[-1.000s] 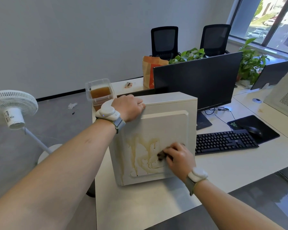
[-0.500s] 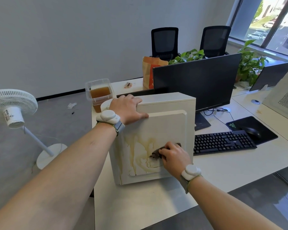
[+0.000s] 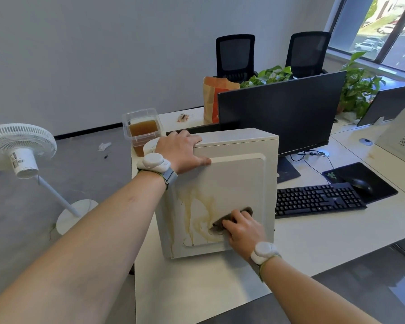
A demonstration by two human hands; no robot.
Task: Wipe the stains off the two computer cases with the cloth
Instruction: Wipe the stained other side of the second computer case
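A white computer case (image 3: 239,178) stands upright on the white desk (image 3: 220,288), its side panel facing me. Yellow-brown stains (image 3: 197,213) run down the left and lower part of that panel. My left hand (image 3: 181,150) grips the case's top near corner, fingers over the top and thumb on the panel. My right hand (image 3: 242,228) presses a dark grey cloth (image 3: 222,222) against the lower middle of the panel, over the stain. A second white case (image 3: 402,139) shows at the right edge, partly cut off.
Behind the case stand a black monitor (image 3: 281,111), a clear tub of brown liquid (image 3: 143,129) and an orange paper bag (image 3: 214,97). A black keyboard (image 3: 316,199) and mouse on a pad (image 3: 360,183) lie to the right. A white fan (image 3: 19,148) stands on the floor at left.
My right hand and the cloth slid a little up and left, then back down over the stain. My left hand shifted its hold on the top corner, thumb now on the panel.
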